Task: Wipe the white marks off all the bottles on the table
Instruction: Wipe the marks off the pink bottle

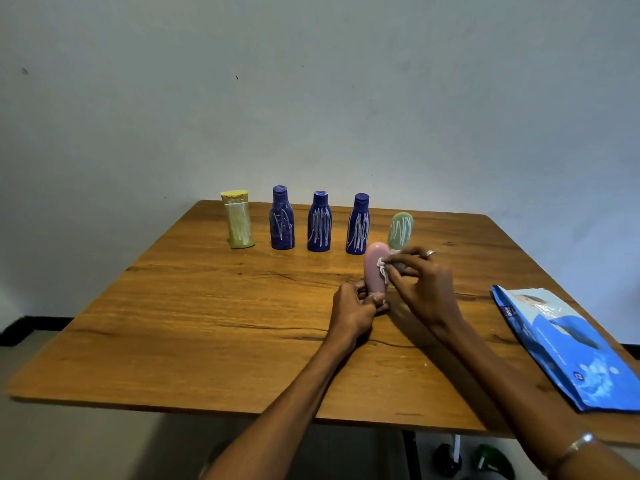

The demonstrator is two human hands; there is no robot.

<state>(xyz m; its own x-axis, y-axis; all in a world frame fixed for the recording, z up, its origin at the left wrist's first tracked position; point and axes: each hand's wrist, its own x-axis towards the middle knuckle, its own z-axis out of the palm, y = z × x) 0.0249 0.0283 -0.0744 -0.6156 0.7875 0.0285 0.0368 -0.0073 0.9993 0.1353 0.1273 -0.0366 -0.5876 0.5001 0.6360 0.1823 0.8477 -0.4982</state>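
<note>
Fingers (398, 263) of the right hand (424, 289) are curled and pinched together on a small white wipe (382, 268), pressing it against the side of the pink bottle (375, 266). A ring sits on one finger of that hand and a bracelet (575, 445) on the wrist. The left hand (353, 311) grips the pink bottle at its base, fingers wrapped round the lower end where it meets the wooden table (207, 323); the bottle stands roughly upright, leaning slightly. White streaks remain on the pink bottle beneath and just beside the wipe.

Just behind the right hand stands a pale green bottle (400, 232), rounded top up, with white zigzag marks; its lower part is hidden by the fingers, so whether it touches them cannot be told. To its left, along the far edge of the table, stand three dark blue bottles in a row, each capped and scribbled with white lines: the right blue bottle (358, 225), the middle blue bottle (319, 223) and the left blue bottle (282, 220). Leftmost stands a yellow bottle (238, 220), wide end up, also marked white. These five stand apart from one another.

At the right edge of the table, well apart from the bottles, lies a flat blue packet (568, 348), probably wipes, though the print is too blurred to read. A pale wall (311, 98) rises behind the table.
</note>
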